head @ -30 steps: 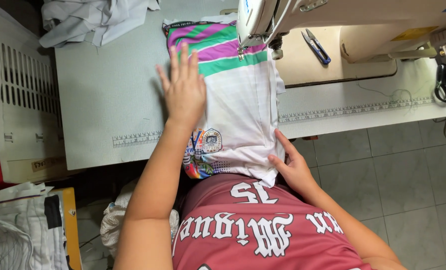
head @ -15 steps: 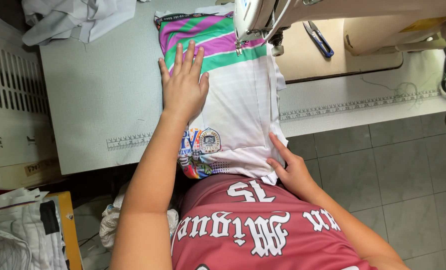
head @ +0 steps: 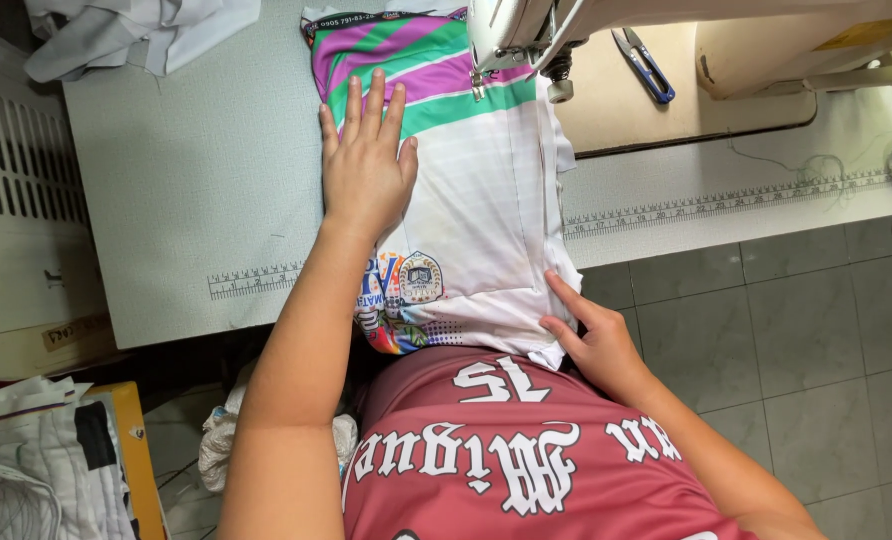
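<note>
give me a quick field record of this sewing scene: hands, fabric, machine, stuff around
left hand: left hand lies flat, fingers spread, on the white garment
right hand: right hand pinches the garment's lower right edge, off the table
garment: white, with green and purple stripes at the far end and a printed crest near the person
machine: sewing machine, its head over the striped end
table: pale sewing table with a ruler strip along the front edge
nearby: blue-handled thread snips; pile of white cloth at far left
</note>
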